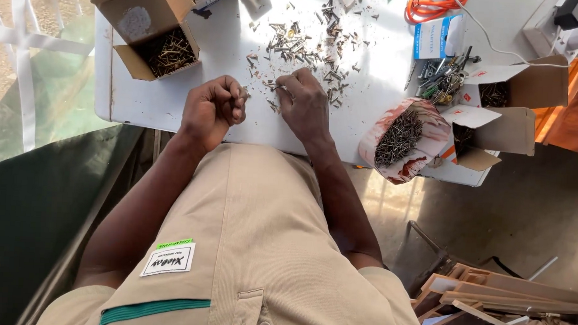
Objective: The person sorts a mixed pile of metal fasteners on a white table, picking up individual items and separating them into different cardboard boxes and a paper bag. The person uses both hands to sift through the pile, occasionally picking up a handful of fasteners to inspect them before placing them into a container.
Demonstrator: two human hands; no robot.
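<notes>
Two hands work at the near edge of a white desk (144, 100). The left hand (211, 108) is closed into a fist just above the desk, and a few small screws seem to be held inside it, though this is hard to see. The right hand (304, 102) lies flat with the fingers curled down, the fingertips touching the loose screws (306, 51) that are scattered over the middle of the desk. An open cardboard box (156, 33) with dark screws stands at the far left corner. On the right, a torn paper bag (405, 141) full of screws lies near two more small open boxes (502, 106).
</notes>
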